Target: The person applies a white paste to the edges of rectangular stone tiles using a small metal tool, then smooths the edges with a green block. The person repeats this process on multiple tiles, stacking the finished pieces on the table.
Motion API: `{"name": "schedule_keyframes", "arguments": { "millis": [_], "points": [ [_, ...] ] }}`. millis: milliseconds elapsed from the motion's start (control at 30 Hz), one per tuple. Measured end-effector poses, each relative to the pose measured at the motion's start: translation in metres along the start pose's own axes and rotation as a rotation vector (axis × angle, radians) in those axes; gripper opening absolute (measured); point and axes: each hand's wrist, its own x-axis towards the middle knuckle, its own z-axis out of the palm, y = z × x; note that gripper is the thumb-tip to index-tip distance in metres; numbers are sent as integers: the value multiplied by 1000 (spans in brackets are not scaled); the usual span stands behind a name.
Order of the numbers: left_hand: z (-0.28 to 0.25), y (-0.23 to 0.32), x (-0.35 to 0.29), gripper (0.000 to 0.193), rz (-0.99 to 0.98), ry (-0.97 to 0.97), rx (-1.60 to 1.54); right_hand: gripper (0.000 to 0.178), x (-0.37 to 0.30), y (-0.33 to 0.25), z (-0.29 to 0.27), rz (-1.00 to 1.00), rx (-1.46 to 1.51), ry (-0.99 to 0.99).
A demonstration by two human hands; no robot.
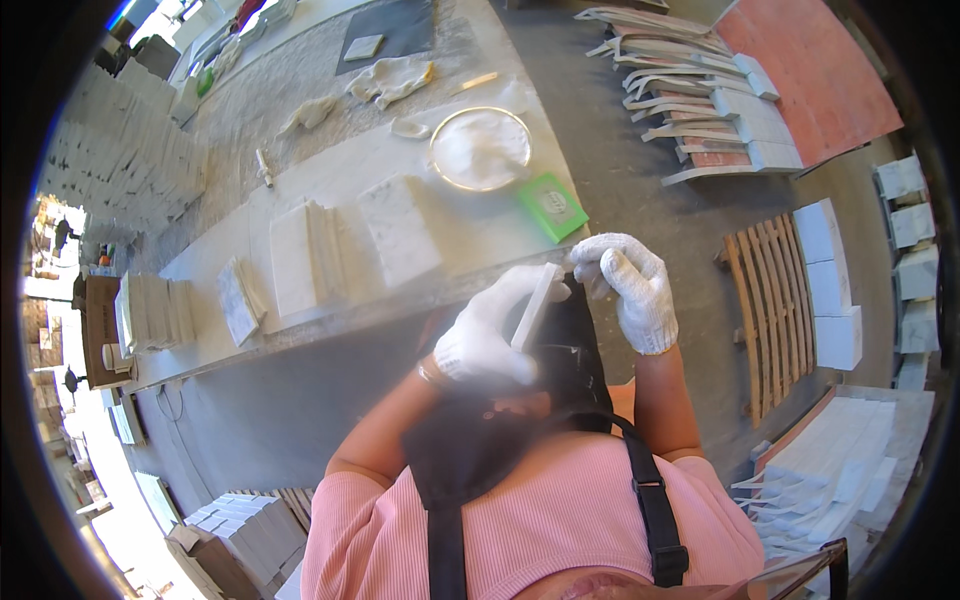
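Note:
My left hand (485, 330), in a white knit glove, grips a thin white stone tile (533, 310) that I see nearly edge-on. To its right is my right hand (635, 295), gloved the same way. Its fingers are bent inward with the thumb close to them; whether something small is between them is hidden. Both hands are in front of the black apron (470, 440), near the table's edge. Just beyond them lies a green block (553, 208) on the table corner. Behind it stands a round bowl (432, 152) heaped with white powder (478, 145).
White marble tiles stand in stacks (300, 260) along the dusty table (215, 225). Farther back lie crumpled gloves (390, 82) and a dark mat (405, 30). To the right are a wooden pallet (775, 315), white blocks (835, 290) and strapped bundles (690, 100).

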Motion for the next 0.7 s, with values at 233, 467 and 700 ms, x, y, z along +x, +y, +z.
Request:
{"name": "schedule_keyframes", "arguments": {
  "millis": [233,467,700],
  "points": [
    [-8,-12,-8,78,-176,119,-444,31,32,6,13,-109,-318,85],
    [-19,-9,-8,51,-219,371,-491,44,99,6,25,-241,-1077,57],
    [-38,-5,24,46,26,330,-263,47,159,3,59,-5,-1352,-205]
  ]
}}
